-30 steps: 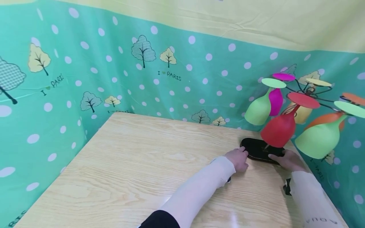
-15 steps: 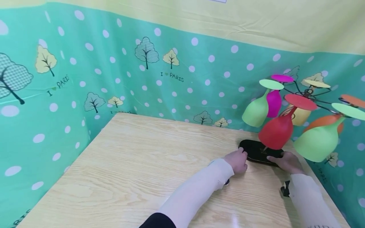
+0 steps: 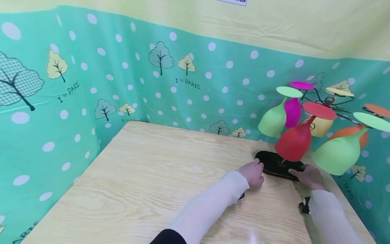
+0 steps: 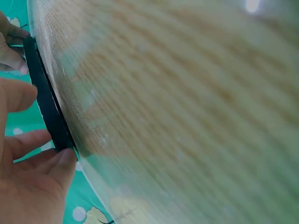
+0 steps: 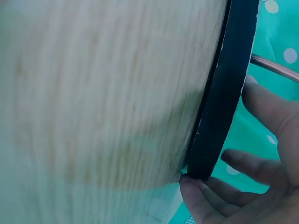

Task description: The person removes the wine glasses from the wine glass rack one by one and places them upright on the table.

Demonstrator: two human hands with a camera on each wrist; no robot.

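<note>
From the head view we see a pale wooden table walled by a green dotted cloth, and at its far right corner a black oval base carrying a wire stand hung with upturned coloured glasses, a red glass lowest over the base and a light green glass to the right. Our left hand sits at the near left edge of the base and our right hand at its near right edge, both touching it, with the fingers curled toward the rim; how far they wrap under it we cannot tell from here. The left wrist view shows what the head view hides: the base seen edge-on as a thin black strip lying flat on the table, with the left hand pinching its rim, the fingers over one side and the thumb pressed against the edge. The right wrist view gives the same edge-on look at the base, with the right hand gripping it, the thumb tip under the rim and the fingers spread loosely above; it alone shows a copper-coloured rod rising from the base.
</note>
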